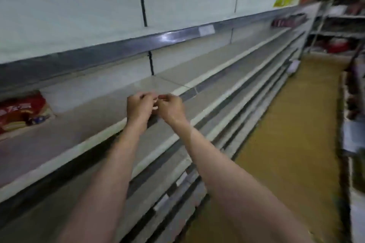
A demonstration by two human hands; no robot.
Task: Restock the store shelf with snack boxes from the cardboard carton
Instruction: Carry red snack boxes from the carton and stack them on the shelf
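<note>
Snack boxes are few: one red box (21,112) sits at the far left of the shelf (94,116), and dark packs (288,20) lie far down the row. No cardboard carton is in view. Both hands meet just above the shelf's front edge, left hand (139,107) and right hand (170,109) with fingers curled inward and knuckles almost touching. Blur hides whether either grip pinches anything small, perhaps a price-strip tag; I cannot tell.

The shelf boards (94,124) look like matt, smooth painted metal; their price rail (138,44) is glossy. At nine o'clock, a red snack box (21,111) shows shiny printed card.
</note>
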